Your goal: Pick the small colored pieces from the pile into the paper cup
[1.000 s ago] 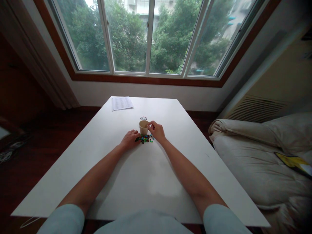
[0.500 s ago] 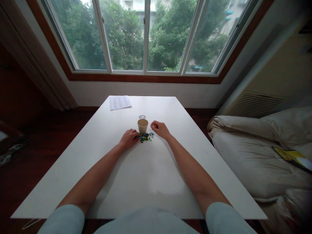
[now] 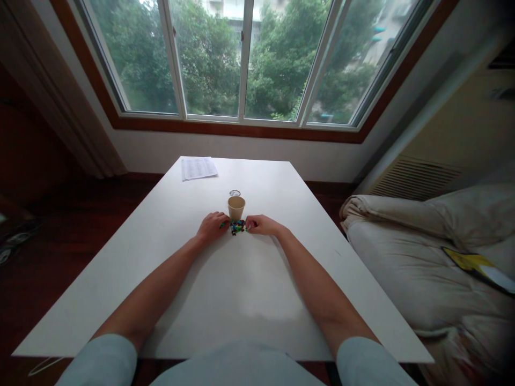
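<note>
A pile of small multicoloured pieces (image 3: 237, 227), green, blue, red and dark, lies on the white table in front of a tan paper cup (image 3: 236, 208). The cup stands upright; its contents cannot be made out. At the pile's left edge rests my left hand (image 3: 212, 226), its fingers curled in, with green bits showing by the fingertips. My right hand (image 3: 261, 224) touches the pile from the right, thumb and fingers drawn together at its edge. Whatever lies between the fingers of either hand is too small to name.
Behind the cup sits a small ring-shaped, clear-looking object (image 3: 235, 193). Printed sheets of paper (image 3: 199, 168) lie at the far left corner of the white table (image 3: 237, 300). A beige sofa (image 3: 402, 257) stands along the right, and a window (image 3: 241, 64) fills the wall ahead.
My right hand has come down from beside the cup to the right edge of the pile. The pieces there sit closer together. My left hand stays in about the same place.
</note>
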{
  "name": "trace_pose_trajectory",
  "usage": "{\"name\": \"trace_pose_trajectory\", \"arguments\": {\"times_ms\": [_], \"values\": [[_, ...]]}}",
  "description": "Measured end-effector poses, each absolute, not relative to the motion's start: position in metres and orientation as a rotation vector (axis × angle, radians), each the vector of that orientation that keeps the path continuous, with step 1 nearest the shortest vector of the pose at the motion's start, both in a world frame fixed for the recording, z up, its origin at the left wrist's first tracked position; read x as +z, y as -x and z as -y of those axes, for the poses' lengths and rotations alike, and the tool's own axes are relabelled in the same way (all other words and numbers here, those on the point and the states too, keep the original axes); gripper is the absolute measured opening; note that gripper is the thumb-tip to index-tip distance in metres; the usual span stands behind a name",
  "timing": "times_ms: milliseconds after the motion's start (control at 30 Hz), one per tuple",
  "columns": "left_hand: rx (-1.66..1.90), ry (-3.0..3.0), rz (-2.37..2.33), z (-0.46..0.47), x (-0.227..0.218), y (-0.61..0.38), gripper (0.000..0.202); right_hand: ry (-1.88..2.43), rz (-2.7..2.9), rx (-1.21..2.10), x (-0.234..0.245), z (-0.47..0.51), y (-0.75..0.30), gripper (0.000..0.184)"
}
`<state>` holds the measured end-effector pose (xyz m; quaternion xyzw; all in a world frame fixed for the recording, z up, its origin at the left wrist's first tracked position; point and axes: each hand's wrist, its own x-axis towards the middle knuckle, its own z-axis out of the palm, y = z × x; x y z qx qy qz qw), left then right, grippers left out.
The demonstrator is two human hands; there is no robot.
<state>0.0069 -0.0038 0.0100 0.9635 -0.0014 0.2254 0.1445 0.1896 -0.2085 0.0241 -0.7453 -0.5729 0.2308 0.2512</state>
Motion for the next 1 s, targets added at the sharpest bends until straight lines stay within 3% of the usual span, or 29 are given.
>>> {"name": "trace_pose_trajectory", "arguments": {"times_ms": [533, 767, 1000], "values": [[0.891, -2.328, -0.296, 0.027, 0.021, -0.004, 0.015, 1.985, 1.595, 0.536, 0.019, 0.209, -0.186, 0.020], [0.822, -1.807, -0.323, 0.036, 0.019, -0.011, 0.018, 2.054, 1.548, 0.440, 0.017, 0.206, -0.181, 0.016], [0.782, -1.647, -0.303, 0.035, 0.019, -0.014, 0.019, 2.075, 1.512, 0.399, 0.013, 0.206, -0.183, 0.017]]}}
